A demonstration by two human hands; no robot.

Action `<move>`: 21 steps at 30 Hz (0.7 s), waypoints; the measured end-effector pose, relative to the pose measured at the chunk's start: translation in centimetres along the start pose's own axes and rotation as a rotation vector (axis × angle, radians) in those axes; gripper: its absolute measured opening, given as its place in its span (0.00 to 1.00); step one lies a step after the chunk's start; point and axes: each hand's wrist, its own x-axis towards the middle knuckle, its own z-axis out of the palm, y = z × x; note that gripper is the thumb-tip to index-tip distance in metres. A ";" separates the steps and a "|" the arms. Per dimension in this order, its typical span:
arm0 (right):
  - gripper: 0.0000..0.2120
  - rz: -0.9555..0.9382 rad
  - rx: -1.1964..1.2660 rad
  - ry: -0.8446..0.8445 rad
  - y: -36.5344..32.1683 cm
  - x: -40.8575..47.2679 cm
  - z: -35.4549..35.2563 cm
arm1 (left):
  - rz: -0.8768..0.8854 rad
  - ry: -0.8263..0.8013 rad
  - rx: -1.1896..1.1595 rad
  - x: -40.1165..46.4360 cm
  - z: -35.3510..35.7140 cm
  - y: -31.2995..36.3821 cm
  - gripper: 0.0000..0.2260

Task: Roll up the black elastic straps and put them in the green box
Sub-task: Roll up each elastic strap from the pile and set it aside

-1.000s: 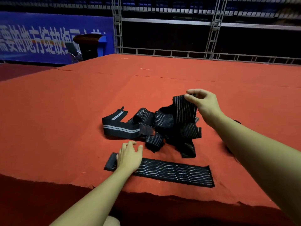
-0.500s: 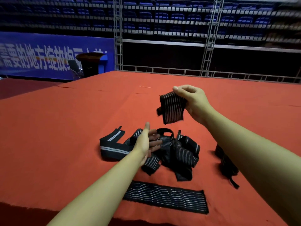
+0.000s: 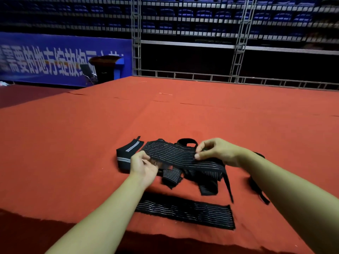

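A black elastic strap with thin pale stripes (image 3: 170,154) is stretched between my two hands just above a pile of black straps (image 3: 200,176) on the red carpet. My left hand (image 3: 144,166) pinches its left end. My right hand (image 3: 218,153) pinches its right end. Another striped strap (image 3: 185,211) lies flat near the carpet's front edge. A wider black strap with a grey band (image 3: 124,156) lies at the pile's left. One more black strap (image 3: 256,186) shows under my right forearm. No green box is in view.
The red carpeted platform (image 3: 73,143) spreads wide on all sides, with its front edge (image 3: 55,219) close to me. A metal truss railing (image 3: 201,77) lines the far edge. A blue banner (image 3: 55,59) and a dark lectern (image 3: 105,68) stand beyond the left corner.
My right hand came down with the strap it had lifted. My left hand rose from the flat strap, took the lifted strap's other end, and the strap is now spread between both hands.
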 end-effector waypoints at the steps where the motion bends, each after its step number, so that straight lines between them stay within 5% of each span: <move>1: 0.13 0.011 -0.014 0.009 0.6 -0.1 0.0 | -0.008 -0.010 0.015 0.3 -0.7 0.3 0.11; 6: 0.22 0.059 -0.084 0.063 3.4 -0.5 -0.5 | 0.055 0.076 0.219 1.1 -2.9 0.9 0.12; 12: 0.19 0.079 -0.185 0.126 5.4 -1.3 -0.5 | 0.140 0.109 0.608 1.2 -5.3 1.6 0.07; 21: 0.16 0.246 -0.847 0.101 9.5 -0.1 -0.6 | 0.087 0.009 1.644 2.6 -8.3 -2.4 0.06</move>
